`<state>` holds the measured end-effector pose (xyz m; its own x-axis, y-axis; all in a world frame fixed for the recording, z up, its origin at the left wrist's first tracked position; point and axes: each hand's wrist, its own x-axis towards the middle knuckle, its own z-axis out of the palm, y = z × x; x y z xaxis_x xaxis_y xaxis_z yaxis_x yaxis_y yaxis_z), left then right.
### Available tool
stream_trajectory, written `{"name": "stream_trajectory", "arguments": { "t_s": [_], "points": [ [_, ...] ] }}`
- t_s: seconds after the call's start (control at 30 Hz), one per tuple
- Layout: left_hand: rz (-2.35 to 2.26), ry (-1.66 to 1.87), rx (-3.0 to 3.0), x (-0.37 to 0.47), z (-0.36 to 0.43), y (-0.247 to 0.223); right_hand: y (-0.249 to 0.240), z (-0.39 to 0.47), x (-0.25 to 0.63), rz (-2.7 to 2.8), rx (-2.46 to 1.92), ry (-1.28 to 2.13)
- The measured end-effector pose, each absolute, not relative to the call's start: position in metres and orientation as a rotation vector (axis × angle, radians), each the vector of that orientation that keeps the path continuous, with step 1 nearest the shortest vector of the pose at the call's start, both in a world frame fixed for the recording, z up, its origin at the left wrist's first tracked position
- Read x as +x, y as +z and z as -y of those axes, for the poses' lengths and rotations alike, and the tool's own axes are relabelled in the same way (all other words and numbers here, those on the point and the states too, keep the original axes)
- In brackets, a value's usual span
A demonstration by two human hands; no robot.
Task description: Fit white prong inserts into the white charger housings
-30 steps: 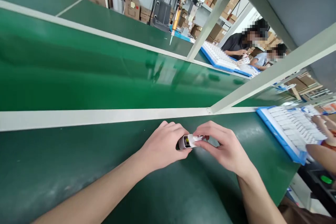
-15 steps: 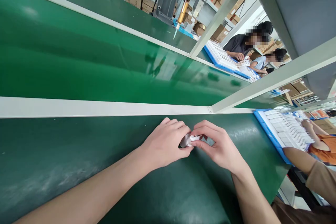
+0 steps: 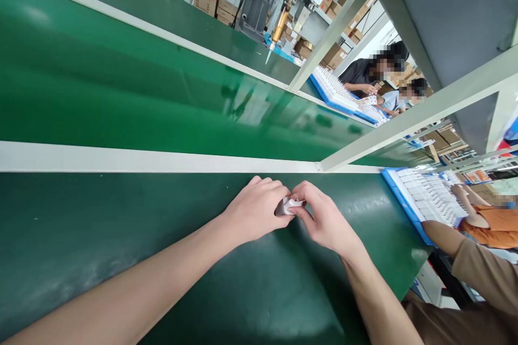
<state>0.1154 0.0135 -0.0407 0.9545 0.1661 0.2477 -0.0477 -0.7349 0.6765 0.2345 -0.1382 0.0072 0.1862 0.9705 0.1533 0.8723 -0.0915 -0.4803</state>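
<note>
Between my two hands is a small grey-and-white piece [image 3: 285,206], mostly covered by fingers, so its kind does not show. My left hand [image 3: 259,206] is closed around its left end, the back of the hand facing up. My right hand [image 3: 319,214] pinches the white right end between thumb and fingers. Both hands are low over the dark green tabletop [image 3: 194,291], just in front of a white rail [image 3: 162,160].
Beyond the rail runs a shiny green belt [image 3: 121,91]. White frame posts [image 3: 404,110] slant across the right. A blue tray [image 3: 404,205] of white parts lies at the right, beside a co-worker's brown sleeve [image 3: 481,269]. A dispenser with an amber syringe [image 3: 280,26] stands at the back.
My right hand has moved in closer to my left, and its fingers now cover more of the piece's right end. The whole view has shifted slightly.
</note>
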Motion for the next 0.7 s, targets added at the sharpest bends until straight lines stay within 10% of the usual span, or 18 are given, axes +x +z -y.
{"name": "stream_trajectory", "arguments": {
  "t_s": [0.7],
  "points": [
    [-0.111,0.078,2.519,0.093,-0.028,-0.006,0.029,0.194,0.283,1.583,-2.329,0.178]
  ]
}}
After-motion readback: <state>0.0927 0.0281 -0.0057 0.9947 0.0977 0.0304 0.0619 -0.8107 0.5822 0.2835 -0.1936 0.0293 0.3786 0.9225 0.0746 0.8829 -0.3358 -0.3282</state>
